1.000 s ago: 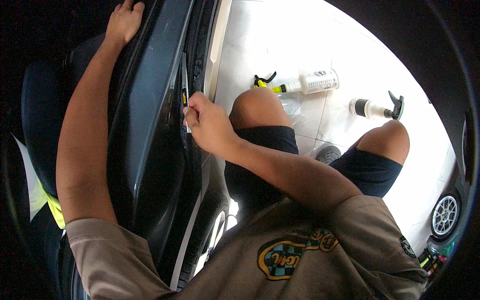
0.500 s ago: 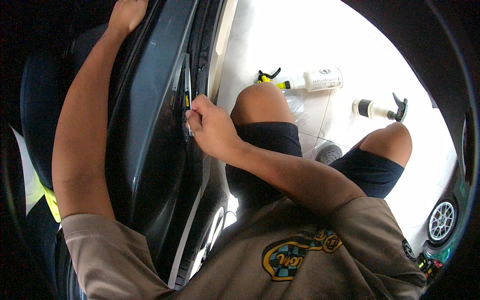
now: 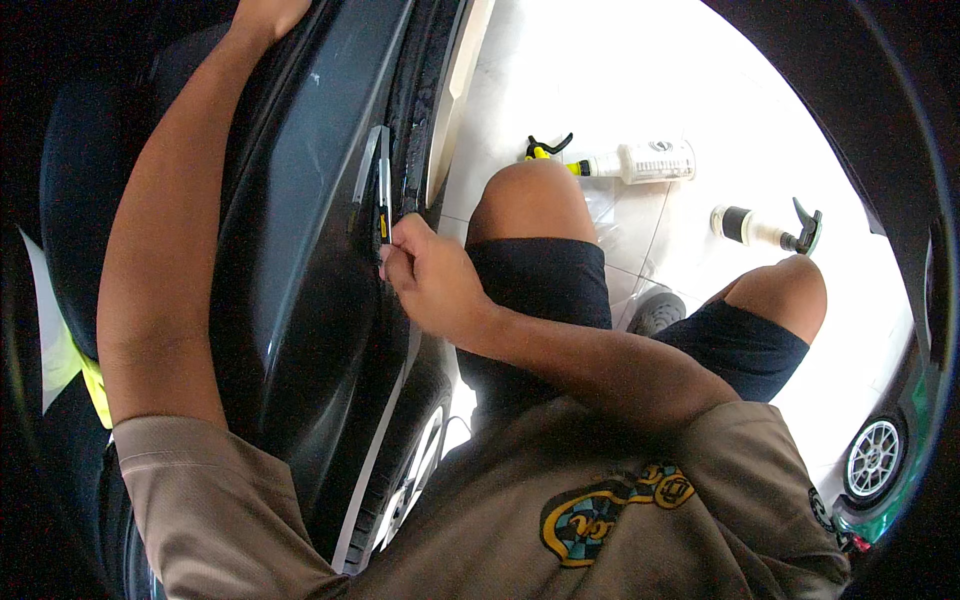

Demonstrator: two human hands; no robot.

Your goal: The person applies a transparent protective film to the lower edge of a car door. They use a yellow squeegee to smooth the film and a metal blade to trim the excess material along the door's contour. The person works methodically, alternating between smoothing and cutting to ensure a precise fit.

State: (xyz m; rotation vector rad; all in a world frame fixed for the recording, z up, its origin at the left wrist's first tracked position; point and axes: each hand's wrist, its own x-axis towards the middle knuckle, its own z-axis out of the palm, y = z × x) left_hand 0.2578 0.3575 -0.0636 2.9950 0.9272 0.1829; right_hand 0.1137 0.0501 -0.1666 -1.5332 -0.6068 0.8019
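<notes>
My right hand (image 3: 432,280) is closed around a snap-off utility knife (image 3: 384,195), its long blade out and its slim handle marked with yellow. The blade points away from me and lies along the edge of a dark car panel (image 3: 330,170), whose glossy surface mirrors it. Whether the blade touches the panel I cannot tell. My left hand (image 3: 272,15) reaches far forward over the car's dark upper edge. Its fingers fall outside the picture, so their pose is hidden.
On the pale tiled floor (image 3: 625,225) lie a spray bottle with a yellow and black trigger (image 3: 655,162) and another with a dark trigger (image 3: 750,228). A car wheel (image 3: 415,470) is close to my right forearm. Another wheel (image 3: 877,458) stands at the far right.
My right hand has moved slightly toward me along the panel edge with the utility knife. My left hand stays at the top, and the whole view has shifted a little.
</notes>
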